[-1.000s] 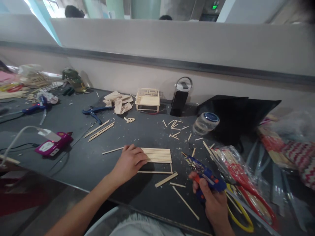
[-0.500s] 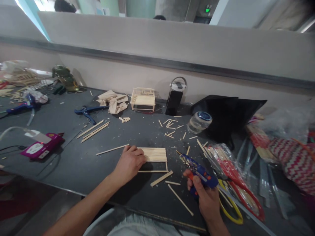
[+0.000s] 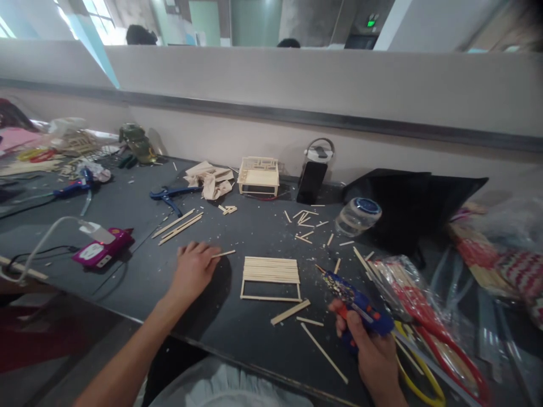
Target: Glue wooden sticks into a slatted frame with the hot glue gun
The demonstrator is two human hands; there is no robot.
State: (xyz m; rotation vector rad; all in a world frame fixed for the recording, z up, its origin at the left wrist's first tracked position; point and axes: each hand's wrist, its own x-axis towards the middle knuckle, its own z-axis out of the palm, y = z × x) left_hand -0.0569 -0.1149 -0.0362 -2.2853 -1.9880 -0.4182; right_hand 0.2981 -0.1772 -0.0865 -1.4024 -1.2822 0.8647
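My right hand (image 3: 368, 345) grips a blue glue gun (image 3: 360, 308), its nozzle pointing up and left. My left hand (image 3: 195, 268) is closed over a thin wooden stick (image 3: 227, 252), whose right end sticks out past the fingers; the rest is hidden under the hand. Between the hands lies a flat panel of wooden sticks (image 3: 271, 270), with several strips side by side at the top and an open frame below. A short flat stick (image 3: 291, 312), a smaller one and a longer thin stick (image 3: 324, 353) lie just in front of the panel.
A small wooden model bench (image 3: 259, 176) stands at the back beside a phone (image 3: 311, 182). Blue pliers (image 3: 169, 196) and loose sticks (image 3: 180, 227) lie left. A jar (image 3: 358, 216), scissors (image 3: 449, 362) and packaged sticks are right. A purple power strip (image 3: 104, 249) sits far left.
My left hand has left the stick panel and moved left onto the single stick. The view has shifted slightly left. The glue gun stays in my right hand.
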